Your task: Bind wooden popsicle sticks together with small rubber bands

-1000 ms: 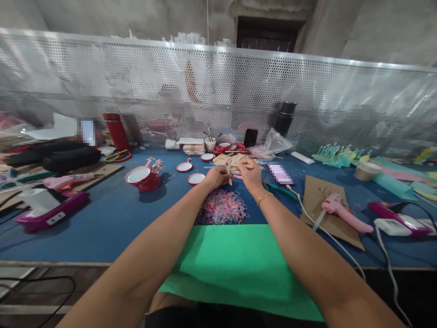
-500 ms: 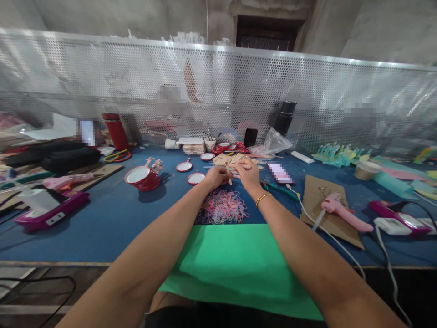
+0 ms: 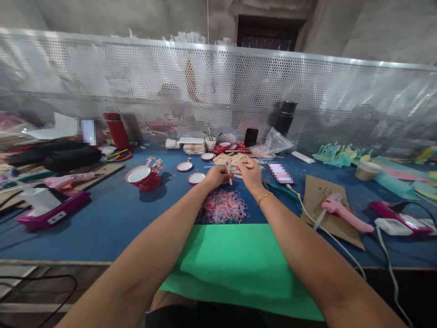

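Observation:
My left hand (image 3: 218, 177) is closed on a small wooden craft stick (image 3: 231, 179), which points down from its fingertips. Just to the right, my right hand (image 3: 251, 174) is pinched, its fingertips a short way from the stick; what they grip is too small to make out. Below both hands lies a heap of small, many-coloured elastic bands (image 3: 225, 207). A pile of wooden craft sticks (image 3: 230, 158) spreads on the table right behind the hands.
Red-rimmed round pieces (image 3: 142, 178) are stacked at left, with single ones nearer the hands. A phone (image 3: 280, 173) and green-handled pliers (image 3: 283, 191) lie to the right, beside a pink glue gun (image 3: 344, 212) on cardboard (image 3: 316, 196). Green cloth (image 3: 235, 259) covers the near edge.
My right hand has drawn slightly to the right, widening the gap between the fingertips. My left hand keeps its hold on the craft stick, almost in place.

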### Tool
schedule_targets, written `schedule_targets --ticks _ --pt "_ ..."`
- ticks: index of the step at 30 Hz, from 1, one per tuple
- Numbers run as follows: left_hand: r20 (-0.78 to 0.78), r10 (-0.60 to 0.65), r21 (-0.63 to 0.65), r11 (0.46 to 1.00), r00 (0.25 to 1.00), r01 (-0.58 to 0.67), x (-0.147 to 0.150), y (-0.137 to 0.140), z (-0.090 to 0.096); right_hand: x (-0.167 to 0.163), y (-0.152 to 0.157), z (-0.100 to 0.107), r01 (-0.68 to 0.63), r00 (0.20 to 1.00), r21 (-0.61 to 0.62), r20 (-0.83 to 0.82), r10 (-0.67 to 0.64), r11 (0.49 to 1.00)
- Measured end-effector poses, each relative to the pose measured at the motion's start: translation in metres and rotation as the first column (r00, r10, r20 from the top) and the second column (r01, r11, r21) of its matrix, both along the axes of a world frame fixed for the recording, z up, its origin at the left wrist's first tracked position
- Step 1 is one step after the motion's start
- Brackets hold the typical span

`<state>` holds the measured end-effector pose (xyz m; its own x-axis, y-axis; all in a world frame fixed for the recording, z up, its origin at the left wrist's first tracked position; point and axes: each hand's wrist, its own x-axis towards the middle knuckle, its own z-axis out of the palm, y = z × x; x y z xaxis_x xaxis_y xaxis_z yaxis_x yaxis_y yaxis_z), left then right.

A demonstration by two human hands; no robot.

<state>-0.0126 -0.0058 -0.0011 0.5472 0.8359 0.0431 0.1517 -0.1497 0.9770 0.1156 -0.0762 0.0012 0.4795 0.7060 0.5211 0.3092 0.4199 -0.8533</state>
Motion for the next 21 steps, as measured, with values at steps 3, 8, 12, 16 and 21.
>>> schedule_targets --ticks 3,8,12,16,21 --pt "0.003 -0.012 0.01 1.0 1.0 0.012 -0.0004 -0.0005 0.0003 0.0008 0.0011 -0.0013 0.011 1.0 0.006 0.017 -0.011 1.0" --pt "0.018 -0.022 0.007 1.0 1.0 0.022 -0.0001 0.0005 -0.0005 0.0006 0.0019 -0.0022 0.023 0.997 -0.006 0.068 -0.022 1.0" --pt "0.009 -0.006 -0.012 1.0 1.0 0.006 0.0005 0.0007 0.0001 0.0007 0.0015 -0.0017 0.001 1.0 -0.007 -0.003 -0.001 1.0" --pt "0.03 -0.023 -0.009 1.0 0.999 0.024 0.0001 -0.0023 0.0025 -0.0009 0.0004 -0.0004 0.001 0.999 0.009 0.038 -0.001 1.0" --pt "0.017 0.003 -0.007 1.0 1.0 -0.003 0.0005 -0.0027 0.0021 0.0001 -0.0007 0.0006 0.014 1.0 0.002 0.014 -0.014 1.0"
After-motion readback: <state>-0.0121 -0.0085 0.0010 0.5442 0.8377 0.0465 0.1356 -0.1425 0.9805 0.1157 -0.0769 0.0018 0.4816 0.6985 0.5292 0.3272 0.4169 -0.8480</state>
